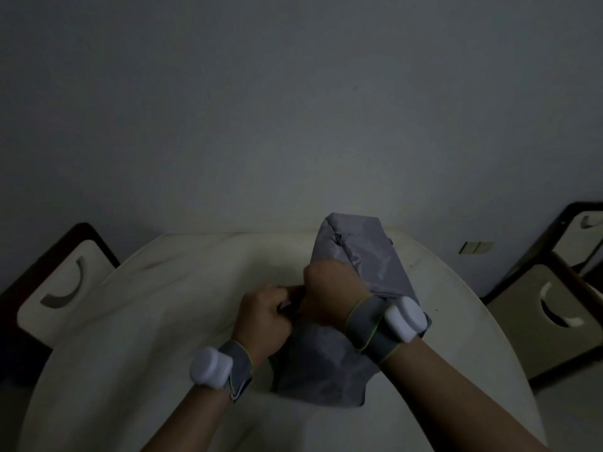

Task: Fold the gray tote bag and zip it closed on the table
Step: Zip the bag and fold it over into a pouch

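The gray tote bag (355, 256) lies folded into a long bundle on the round white table (182, 288), running from the near centre up toward the far edge. My left hand (266, 316) pinches the bag's left edge, fingers closed on something small and dark there. Pressed against it from the right, my right hand (329, 288) grips the fabric in a fist on top of the bundle. Both wrists wear gray straps with white sensor pods. The zipper itself is hidden under my hands.
Three pale chairs with dark frames stand around the table: one at the left (62, 282), one at the right (541, 318), and one behind it at the far right (584, 233). A plain wall fills the background. The scene is dim.
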Available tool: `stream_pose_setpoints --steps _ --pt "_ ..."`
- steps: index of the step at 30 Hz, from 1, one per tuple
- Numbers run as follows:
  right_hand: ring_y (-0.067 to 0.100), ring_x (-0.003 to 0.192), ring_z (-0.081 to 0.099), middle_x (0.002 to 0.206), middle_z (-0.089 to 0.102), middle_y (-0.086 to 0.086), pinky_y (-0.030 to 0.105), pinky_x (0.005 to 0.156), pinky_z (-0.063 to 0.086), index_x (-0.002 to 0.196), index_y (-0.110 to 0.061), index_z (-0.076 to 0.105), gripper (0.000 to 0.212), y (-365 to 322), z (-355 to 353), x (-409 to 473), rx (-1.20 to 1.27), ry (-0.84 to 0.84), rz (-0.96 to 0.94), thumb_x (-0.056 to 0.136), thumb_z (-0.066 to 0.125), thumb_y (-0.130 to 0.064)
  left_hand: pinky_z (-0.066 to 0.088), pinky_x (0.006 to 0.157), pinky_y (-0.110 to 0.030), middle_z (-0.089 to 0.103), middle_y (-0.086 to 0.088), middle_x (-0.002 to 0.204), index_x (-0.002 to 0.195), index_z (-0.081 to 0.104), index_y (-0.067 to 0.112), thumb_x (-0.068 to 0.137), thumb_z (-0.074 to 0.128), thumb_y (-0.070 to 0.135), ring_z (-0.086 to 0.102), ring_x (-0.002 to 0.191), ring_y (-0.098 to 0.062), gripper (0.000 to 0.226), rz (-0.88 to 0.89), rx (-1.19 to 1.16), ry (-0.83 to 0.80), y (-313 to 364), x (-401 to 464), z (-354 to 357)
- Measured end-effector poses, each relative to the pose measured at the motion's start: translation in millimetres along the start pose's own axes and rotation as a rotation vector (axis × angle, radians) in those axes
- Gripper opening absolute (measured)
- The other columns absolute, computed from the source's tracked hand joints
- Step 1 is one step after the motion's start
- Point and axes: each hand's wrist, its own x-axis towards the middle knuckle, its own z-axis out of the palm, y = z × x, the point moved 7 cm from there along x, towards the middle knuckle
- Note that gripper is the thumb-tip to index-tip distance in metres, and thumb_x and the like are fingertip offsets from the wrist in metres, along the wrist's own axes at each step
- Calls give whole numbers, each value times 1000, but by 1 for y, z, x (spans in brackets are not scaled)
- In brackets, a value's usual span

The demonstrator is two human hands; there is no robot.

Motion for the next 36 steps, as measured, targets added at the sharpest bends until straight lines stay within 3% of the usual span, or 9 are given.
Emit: stream_pose_setpoints --steps 2,6,13,17,20,25,29,32,36 --pt "39 85 60 90 65 21 35 68 41 81 -2 62 26 3 -3 -1 36 22 35 87 61 -27 37 64 2 72 9 82 94 74 23 69 69 5 55 72 8 32 -26 -11 9 2 0 0" --pt "34 61 50 64 53 14 34 59 40 60 -6 50 30 4 -4 -2 107 28 87 82 63 -23 34 63 3 68 14 77 92 73 22 69 67 9 54 71 4 27 -74 1 -7 3 0 0" --pt "37 97 60 100 65 19 33 70 38 67 -9 43 26 -3 -10 -9 50 41 151 89 56 -14 34 58 -2 59 12 72 85 73 22 66 66 20 56 68 -4 19 -88 50 7 8 1 1" --pt "35 97 63 104 65 17 34 73 42 91 -5 64 17 1 -8 -5 68 5 196 88 59 -21 35 56 -4 62 8 70 82 72 20 64 63 33 57 66 -5 24 -88 33 31 13 3 -1" --pt "35 94 64 102 66 18 32 67 41 78 -8 56 15 -1 -12 -2 84 45 222 88 60 -20 36 59 -19 70 -6 73 77 72 13 65 64 27 64 69 -18 20 -87 112 17 10 4 4" --pt "33 87 65 88 63 16 31 65 44 64 -10 44 33 6 -14 0 175 85 265 85 61 -29 29 51 -16 62 -11 54 52 62 11 61 71 18 60 49 -29 14 -69 351 -62 10 13 11" --pt "34 86 64 88 64 17 33 70 50 80 -9 54 17 20 -23 -2 267 153 299 81 62 -23 33 42 -19 59 -8 49 49 59 13 67 52 34 55 46 -28 29 65 343 -43 22 19 11" --pt "35 88 64 93 65 18 33 70 47 90 -7 58 20 19 -26 -6 217 197 279 83 62 -26 30 48 -16 59 -9 51 49 59 12 65 61 29 55 47 -28 24 -7 381 -92 18 23 20" --pt "35 93 64 101 65 17 34 69 43 92 -5 64 20 10 -29 0 58 207 228 91 59 -25 54 63 -36 68 -24 69 65 67 -2 72 45 34 67 63 -37 43 -119 310 -307 -3 24 55"
